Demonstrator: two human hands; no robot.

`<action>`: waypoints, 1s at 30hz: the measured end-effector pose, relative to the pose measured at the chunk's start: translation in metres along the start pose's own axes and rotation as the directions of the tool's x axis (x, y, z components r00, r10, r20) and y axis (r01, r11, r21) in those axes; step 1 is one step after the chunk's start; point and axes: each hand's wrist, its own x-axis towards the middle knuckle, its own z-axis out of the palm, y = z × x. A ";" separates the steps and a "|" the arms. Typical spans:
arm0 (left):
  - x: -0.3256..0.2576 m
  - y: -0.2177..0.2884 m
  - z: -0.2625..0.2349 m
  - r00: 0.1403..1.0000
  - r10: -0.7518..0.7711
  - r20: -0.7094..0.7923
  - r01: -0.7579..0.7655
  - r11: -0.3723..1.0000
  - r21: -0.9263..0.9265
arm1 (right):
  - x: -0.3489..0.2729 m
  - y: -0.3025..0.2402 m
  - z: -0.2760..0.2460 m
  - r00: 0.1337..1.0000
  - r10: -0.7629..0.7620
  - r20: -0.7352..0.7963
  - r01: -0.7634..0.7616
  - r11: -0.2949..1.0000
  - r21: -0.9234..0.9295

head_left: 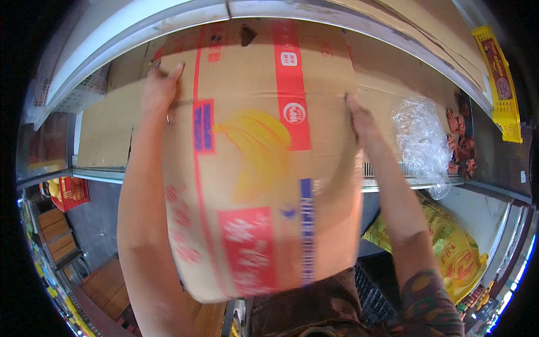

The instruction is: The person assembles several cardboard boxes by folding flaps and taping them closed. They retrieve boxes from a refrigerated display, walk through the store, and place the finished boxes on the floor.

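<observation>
Cardboard box (252, 168) gripped at both far edges.
Left hand (159, 90) and right hand (359, 121) curled closed on box, above cardboard-lined shelf (106, 123); clear plastic bag (421, 140) alongside.

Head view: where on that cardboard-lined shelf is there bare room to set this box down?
Bare cardboard liner lies beyond the left hand, toward the white rim. Right of the right hand it is crowded: a plastic bag and reddish pieces. The box hides the middle.
</observation>
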 end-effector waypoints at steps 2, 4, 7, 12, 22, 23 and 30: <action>-0.003 0.048 0.024 0.951 0.280 -0.129 -0.208 0.892 0.401 | -0.011 0.037 0.014 0.985 -0.025 -0.168 0.041 0.995 0.095; -0.039 0.070 0.056 0.906 0.419 0.060 -0.405 0.820 0.405 | -0.012 0.064 0.026 0.956 0.024 -0.291 0.007 0.994 0.105; -0.137 0.047 0.115 0.879 0.280 0.385 -0.440 0.788 0.431 | -0.012 0.088 0.029 0.943 0.087 -0.320 -0.098 0.995 -0.021; -0.170 0.010 0.145 0.879 0.413 0.236 -0.472 0.822 0.319 | -0.029 0.069 -0.003 0.977 0.130 -0.171 -0.177 0.938 -0.297; -0.252 0.086 0.061 0.845 0.312 0.434 -0.094 0.886 -0.454 | -0.166 -0.154 -0.115 0.882 -0.411 -0.231 0.373 0.908 -0.192; -0.248 0.109 0.054 0.805 0.306 0.509 0.163 0.710 -0.685 | -0.167 -0.173 -0.111 0.697 -0.688 -0.203 0.507 0.673 -0.539; -0.204 0.252 0.025 0.776 0.440 0.452 0.216 0.489 -0.845 | -0.080 -0.248 -0.093 0.410 -0.766 0.495 0.411 -0.330 -0.850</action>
